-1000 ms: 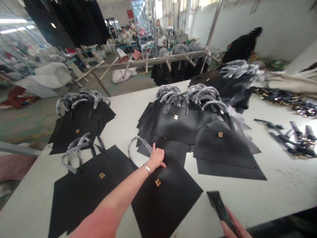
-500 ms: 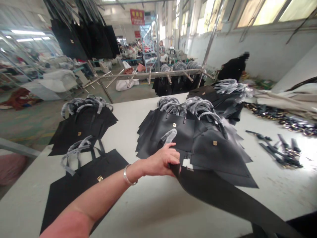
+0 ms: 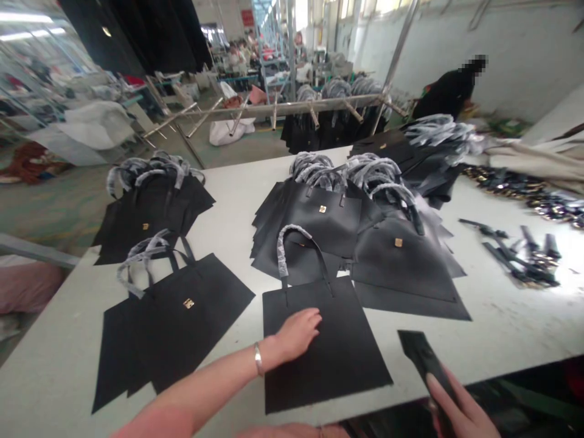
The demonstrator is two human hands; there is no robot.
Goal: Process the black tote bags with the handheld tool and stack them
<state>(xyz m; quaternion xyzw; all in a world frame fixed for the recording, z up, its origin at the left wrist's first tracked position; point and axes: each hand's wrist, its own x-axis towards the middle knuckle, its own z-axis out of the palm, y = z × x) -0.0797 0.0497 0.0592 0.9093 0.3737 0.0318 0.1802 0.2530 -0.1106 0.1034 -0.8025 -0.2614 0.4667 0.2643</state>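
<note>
My left hand (image 3: 298, 333) lies on a black bag panel (image 3: 340, 359) in front of me, fingers stretched across its surface and holding nothing. The panel lies flat with a handle (image 3: 283, 252) at its top edge, partly wrapped in clear plastic. At the lower right, my right hand (image 3: 463, 406) is closed around a long, flat black piece (image 3: 422, 353) whose kind I cannot make out. Its free end points up and left, beside the panel's right edge. Left of the panel lie overlapping black bag panels (image 3: 177, 334) with a gold clasp plate (image 3: 188, 303).
Further stacks of black panels lie at the table's back left (image 3: 146, 213) and centre (image 3: 314, 228). Black straps with metal fittings (image 3: 524, 261) rest on the right. Behind the table (image 3: 232, 207) stands a metal rack with pegs (image 3: 274, 109). A person (image 3: 444, 91) bends near the wall.
The black panel, held up by its edge in my left hand before, now lies flat on the table. My left hand has let go of its edge. My right hand has come into view with the black piece.
</note>
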